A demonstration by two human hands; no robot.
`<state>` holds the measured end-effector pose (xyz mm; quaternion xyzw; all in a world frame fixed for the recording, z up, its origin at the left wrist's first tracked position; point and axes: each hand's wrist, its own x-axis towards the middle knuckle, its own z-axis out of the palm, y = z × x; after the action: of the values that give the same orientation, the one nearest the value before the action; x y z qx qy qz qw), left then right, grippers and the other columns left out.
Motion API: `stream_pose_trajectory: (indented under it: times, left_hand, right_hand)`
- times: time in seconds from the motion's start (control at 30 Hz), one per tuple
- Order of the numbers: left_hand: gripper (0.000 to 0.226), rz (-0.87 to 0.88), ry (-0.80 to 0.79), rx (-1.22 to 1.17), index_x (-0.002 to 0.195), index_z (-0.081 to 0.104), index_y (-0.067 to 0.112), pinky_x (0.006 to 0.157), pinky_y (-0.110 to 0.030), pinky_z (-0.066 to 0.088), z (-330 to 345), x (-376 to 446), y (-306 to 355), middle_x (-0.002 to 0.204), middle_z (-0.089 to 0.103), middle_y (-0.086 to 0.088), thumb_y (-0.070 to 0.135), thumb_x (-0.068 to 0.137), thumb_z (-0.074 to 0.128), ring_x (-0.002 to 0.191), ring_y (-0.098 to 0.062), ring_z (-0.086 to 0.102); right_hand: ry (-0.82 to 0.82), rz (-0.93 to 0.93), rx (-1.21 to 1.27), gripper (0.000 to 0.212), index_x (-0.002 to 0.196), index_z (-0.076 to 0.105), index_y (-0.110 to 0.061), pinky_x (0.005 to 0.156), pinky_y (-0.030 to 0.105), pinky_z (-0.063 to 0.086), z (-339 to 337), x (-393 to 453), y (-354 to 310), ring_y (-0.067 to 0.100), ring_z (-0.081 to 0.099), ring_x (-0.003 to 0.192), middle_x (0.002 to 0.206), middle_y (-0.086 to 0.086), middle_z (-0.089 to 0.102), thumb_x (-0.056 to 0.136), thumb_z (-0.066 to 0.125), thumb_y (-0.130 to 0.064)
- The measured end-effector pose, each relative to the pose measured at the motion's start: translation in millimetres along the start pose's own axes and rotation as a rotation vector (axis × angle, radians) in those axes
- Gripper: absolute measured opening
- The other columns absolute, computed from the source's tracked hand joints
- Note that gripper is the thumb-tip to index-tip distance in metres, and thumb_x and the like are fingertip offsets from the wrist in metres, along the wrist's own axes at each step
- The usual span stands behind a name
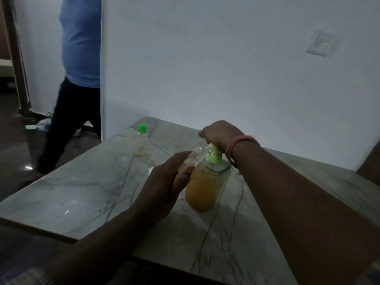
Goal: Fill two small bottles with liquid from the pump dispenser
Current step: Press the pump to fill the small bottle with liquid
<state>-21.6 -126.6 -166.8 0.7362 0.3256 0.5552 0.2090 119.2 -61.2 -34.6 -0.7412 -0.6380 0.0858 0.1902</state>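
1. My left hand (168,182) grips a small clear bottle (195,156); the fingers are curled around its body, and it is tilted with its open mouth at the green nozzle.
2. My right hand (220,133) rests on top of the green pump head (213,155) with the fingers curled over it; I cannot tell how tightly it grips. Red bands (238,146) are on this wrist.
3. The pump dispenser (205,188) stands upright on the marble table (82,192), near the middle, and holds orange-yellow liquid.
4. A second small bottle (141,140) with a green cap stands upright further back on the table, well apart from the dispenser, near the wall corner.
5. A small white object (151,171) shows just behind my left hand, but it is mostly hidden.
6. On the left, beyond the table, a person in a blue shirt (82,48) stands on the dark floor.
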Motion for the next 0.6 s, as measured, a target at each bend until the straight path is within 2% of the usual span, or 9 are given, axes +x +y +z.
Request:
stream_pose_trajectory:
  times: [0.13,0.2,0.27,0.33,0.37,0.4,0.47,0.53,0.6]
  left_hand:
    - [0.031,0.002,-0.009,-0.005,0.127,0.051,0.035,0.056,-0.008,0.046,-0.1,-1.1,0.5,0.094,0.064,0.033,0.048,0.1,0.042,0.079,0.007,0.063]
    - [0.033,0.0,-0.002,-0.007,0.129,0.054,0.029,0.055,-0.007,0.044,0.5,-1.5,-2.3,0.088,0.064,0.029,0.041,0.101,0.041,0.076,0.008,0.062]
    - [0.038,0.003,0.008,-0.001,0.13,0.056,0.022,0.054,-0.006,0.042,1.1,-1.3,-3.6,0.085,0.062,0.023,0.041,0.101,0.04,0.072,0.008,0.061]
    - [0.037,0.004,0.01,-0.018,0.13,0.056,0.022,0.054,-0.006,0.041,1.8,-0.9,-4.0,0.084,0.061,0.022,0.039,0.101,0.04,0.07,0.007,0.061]
    - [0.037,-0.003,0.008,-0.028,0.13,0.056,0.022,0.054,-0.006,0.041,2.1,-0.4,-3.4,0.084,0.061,0.023,0.04,0.101,0.04,0.07,0.007,0.061]
    - [0.037,-0.01,0.008,-0.036,0.13,0.056,0.023,0.053,-0.006,0.041,2.2,-0.5,-3.6,0.083,0.061,0.025,0.04,0.101,0.04,0.07,0.007,0.06]
    - [0.037,-0.017,0.007,-0.058,0.129,0.056,0.024,0.053,-0.008,0.042,2.8,-1.2,-3.6,0.083,0.062,0.03,0.041,0.1,0.04,0.07,0.006,0.06]
    - [0.038,-0.022,0.002,-0.068,0.129,0.056,0.023,0.053,-0.008,0.042,3.2,-1.6,-5.0,0.085,0.062,0.033,0.041,0.1,0.04,0.07,0.006,0.06]
    - [0.037,-0.011,0.015,-0.062,0.13,0.057,0.022,0.054,-0.007,0.04,3.2,-0.9,-7.2,0.085,0.062,0.033,0.04,0.101,0.041,0.068,0.006,0.06]
  right_hand:
    - [-0.042,-0.042,-0.041,0.028,0.075,0.058,-0.014,0.051,0.026,0.034,-7.3,-3.8,-3.3,0.014,0.051,0.061,0.078,0.002,0.061,0.096,0.055,-0.033]
    - [0.004,-0.06,0.038,0.028,0.078,0.06,-0.012,0.054,0.026,0.036,-4.6,-4.4,0.6,0.016,0.053,0.063,0.08,0.004,0.062,0.095,0.057,-0.035]
    - [0.048,-0.044,0.111,0.026,0.089,0.066,-0.009,0.064,0.027,0.042,-0.9,-6.4,3.0,0.023,0.061,0.077,0.094,0.009,0.067,0.095,0.056,-0.032]
    - [0.004,-0.044,0.039,0.026,0.108,0.069,-0.009,0.072,0.029,0.042,0.3,-9.9,0.7,0.026,0.063,0.093,0.111,0.01,0.067,0.097,0.052,-0.025]
    - [-0.036,-0.052,-0.016,0.027,0.113,0.068,-0.01,0.071,0.028,0.041,-1.0,-10.6,-1.4,0.025,0.062,0.094,0.117,0.009,0.066,0.099,0.049,-0.023]
    - [-0.046,-0.055,-0.021,0.026,0.111,0.068,-0.012,0.067,0.028,0.04,-2.5,-11.9,-3.4,0.022,0.061,0.086,0.116,0.008,0.066,0.1,0.048,-0.025]
    - [-0.072,-0.074,-0.044,0.023,0.096,0.065,-0.012,0.059,0.027,0.039,-8.6,-12.7,-6.4,0.017,0.057,0.072,0.101,0.006,0.066,0.099,0.051,-0.031]
    - [-0.052,-0.101,-0.054,0.025,0.093,0.063,-0.01,0.062,0.028,0.04,-7.7,-10.6,-4.6,0.02,0.059,0.075,0.095,0.005,0.063,0.098,0.054,-0.034]
    - [-0.006,-0.088,0.04,0.029,0.097,0.066,-0.007,0.063,0.027,0.04,-4.5,-9.0,-0.4,0.021,0.058,0.074,0.098,0.008,0.064,0.098,0.053,-0.032]
